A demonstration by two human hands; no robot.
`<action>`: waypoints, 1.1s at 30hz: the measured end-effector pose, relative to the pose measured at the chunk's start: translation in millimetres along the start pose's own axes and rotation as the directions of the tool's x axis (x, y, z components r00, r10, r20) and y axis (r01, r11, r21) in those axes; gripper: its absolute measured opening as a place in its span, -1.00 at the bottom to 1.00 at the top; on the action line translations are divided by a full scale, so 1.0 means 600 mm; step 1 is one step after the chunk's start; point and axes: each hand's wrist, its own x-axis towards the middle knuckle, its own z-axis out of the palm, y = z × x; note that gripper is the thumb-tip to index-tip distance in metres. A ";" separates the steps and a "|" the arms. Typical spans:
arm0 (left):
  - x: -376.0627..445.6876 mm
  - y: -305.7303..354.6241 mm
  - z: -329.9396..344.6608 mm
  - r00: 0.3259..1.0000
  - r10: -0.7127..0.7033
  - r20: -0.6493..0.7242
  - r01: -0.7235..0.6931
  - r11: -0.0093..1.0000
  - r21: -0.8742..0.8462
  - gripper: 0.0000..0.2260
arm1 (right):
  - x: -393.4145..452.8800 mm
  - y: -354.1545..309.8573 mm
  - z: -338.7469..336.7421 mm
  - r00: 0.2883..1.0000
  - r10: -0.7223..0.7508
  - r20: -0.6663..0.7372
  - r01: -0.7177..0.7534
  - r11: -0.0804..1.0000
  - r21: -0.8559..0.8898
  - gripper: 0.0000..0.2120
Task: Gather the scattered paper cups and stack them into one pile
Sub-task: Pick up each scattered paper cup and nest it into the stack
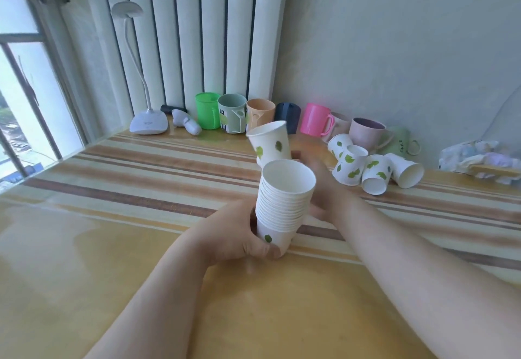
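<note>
My left hand (239, 234) grips the base of a tall stack of white paper cups with green leaf prints (284, 200), held upright above the striped table (141, 178). Just behind the stack's rim, a single paper cup (269, 143) hangs tilted in the air with its mouth up. Its lower part is hidden by the stack. My right hand (324, 189) is blurred, reaches behind the stack and holds that cup. Several more paper cups (375, 174) lie on their sides in a cluster at the back right of the table.
A row of coloured plastic mugs (313, 119) lines the back wall, from green on the left to pale green on the right. A white desk lamp (148, 124) stands back left by the radiator (197, 34). A crumpled cloth (479, 158) lies far right.
</note>
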 end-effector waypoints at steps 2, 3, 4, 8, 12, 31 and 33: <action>-0.001 0.008 0.005 1.000 -0.002 -0.029 0.002 1.000 0.002 -0.59 | -0.037 0.009 -0.050 0.999 0.020 -0.047 -0.015 0.995 0.103 -0.45; 0.001 0.012 0.010 0.998 0.003 -0.064 -0.003 1.000 0.010 -0.59 | -0.055 0.022 -0.079 0.998 -0.003 -0.067 0.004 1.000 0.024 -0.41; 0.004 0.014 0.017 0.994 0.015 -0.111 -0.013 1.000 0.020 -0.58 | -0.073 0.033 -0.103 0.993 -0.011 -0.121 -0.002 0.994 -0.108 -0.41; 0.017 0.019 0.044 0.966 0.032 -0.258 -0.018 0.998 0.056 -0.50 | -0.123 0.066 -0.168 0.926 -0.087 -0.368 -0.106 0.875 -0.473 -0.42; 0.016 0.020 0.052 0.956 0.045 -0.290 -0.011 0.993 0.116 -0.53 | -0.171 0.083 -0.192 0.884 -0.022 -0.467 -0.272 0.788 -0.552 -0.44; 0.012 0.021 0.055 0.968 0.053 -0.246 -0.014 0.988 0.155 -0.43 | -0.169 -0.055 -0.090 0.805 -0.328 -0.494 0.304 0.944 -0.132 -0.53; 0.011 0.022 0.054 0.968 0.054 -0.247 -0.015 0.988 0.157 -0.41 | -0.167 -0.096 -0.054 0.829 -0.393 -0.398 0.393 0.916 -0.085 -0.61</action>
